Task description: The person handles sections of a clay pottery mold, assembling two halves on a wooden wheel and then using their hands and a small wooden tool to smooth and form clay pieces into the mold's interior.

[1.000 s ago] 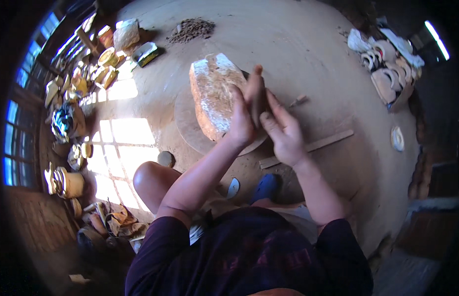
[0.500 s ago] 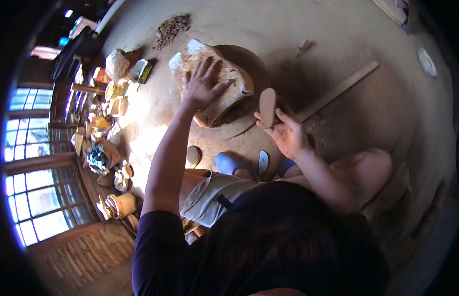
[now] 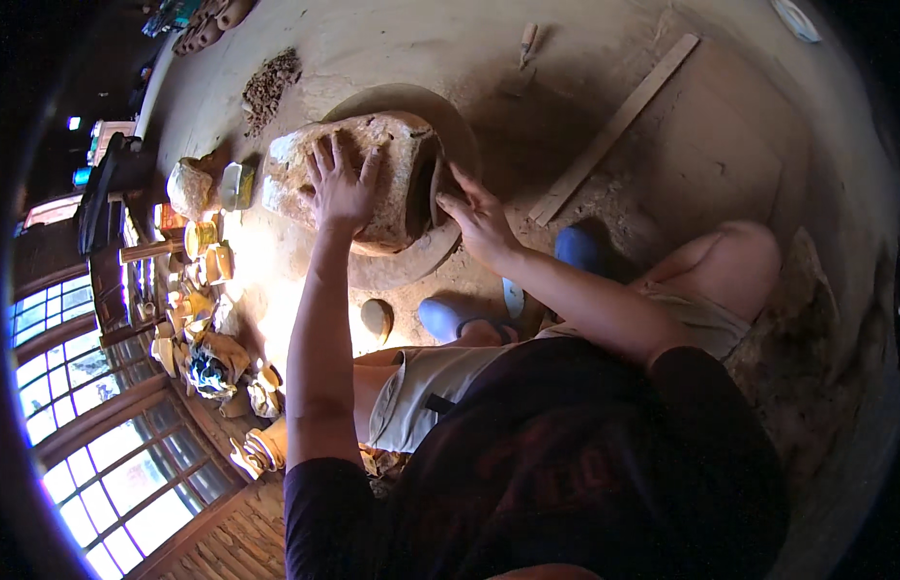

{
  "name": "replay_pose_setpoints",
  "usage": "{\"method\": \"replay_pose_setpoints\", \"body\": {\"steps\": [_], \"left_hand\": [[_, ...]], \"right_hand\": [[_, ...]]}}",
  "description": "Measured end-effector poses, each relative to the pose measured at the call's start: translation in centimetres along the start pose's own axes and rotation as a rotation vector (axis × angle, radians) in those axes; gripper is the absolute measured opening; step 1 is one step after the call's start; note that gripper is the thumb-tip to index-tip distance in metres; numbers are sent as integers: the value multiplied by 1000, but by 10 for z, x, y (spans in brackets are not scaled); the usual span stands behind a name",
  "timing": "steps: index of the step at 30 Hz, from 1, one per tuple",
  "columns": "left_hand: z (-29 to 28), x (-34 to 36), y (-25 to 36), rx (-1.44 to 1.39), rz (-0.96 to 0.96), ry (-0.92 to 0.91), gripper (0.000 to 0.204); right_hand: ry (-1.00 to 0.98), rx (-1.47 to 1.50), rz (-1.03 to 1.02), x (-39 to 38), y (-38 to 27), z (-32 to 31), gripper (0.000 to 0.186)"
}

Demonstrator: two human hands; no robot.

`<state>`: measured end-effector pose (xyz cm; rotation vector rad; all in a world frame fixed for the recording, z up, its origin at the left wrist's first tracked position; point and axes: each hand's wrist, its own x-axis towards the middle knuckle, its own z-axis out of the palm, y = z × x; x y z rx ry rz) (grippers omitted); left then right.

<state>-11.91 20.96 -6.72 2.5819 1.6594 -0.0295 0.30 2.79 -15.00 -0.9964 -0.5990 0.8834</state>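
A rough, whitish-brown block (image 3: pixel 397 145) lies on a flat round base (image 3: pixel 460 126) set on the floor. My left hand (image 3: pixel 342 191) rests on its top with the fingers spread. At the block's right side, by a dark recessed face, is my right hand (image 3: pixel 481 224), thumb and fingers bent around a flat oval wooden tool. That tool now barely shows, edge-on against the dark side. A small rounded piece (image 3: pixel 377 319) lies on the floor below the base, left of my blue shoe (image 3: pixel 450 317).
A long wooden slat (image 3: pixel 619 126) lies on the floor to the right, with a small handled tool (image 3: pixel 527 43) beyond it. Dark crumbs (image 3: pixel 271 85) are heaped at the upper left. Pots and bags (image 3: pixel 213 362) crowd the left side under the windows. A second blue shoe (image 3: pixel 580 249) is nearby.
My right hand has moved left with the oval tool, from beside the block to its right side. The block now sits turned on the base; my left hand stays on top.
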Motion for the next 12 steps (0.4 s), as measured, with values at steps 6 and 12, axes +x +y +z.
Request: {"method": "replay_pose_setpoints", "body": {"steps": [6, 12], "left_hand": [[-3, 2, 12, 2, -89, -20, 102], [-2, 7, 25, -21, -142, 14, 103]], "right_hand": [[-28, -249, -78, 5, 13, 12, 63], [9, -174, -123, 14, 19, 29, 66]]}}
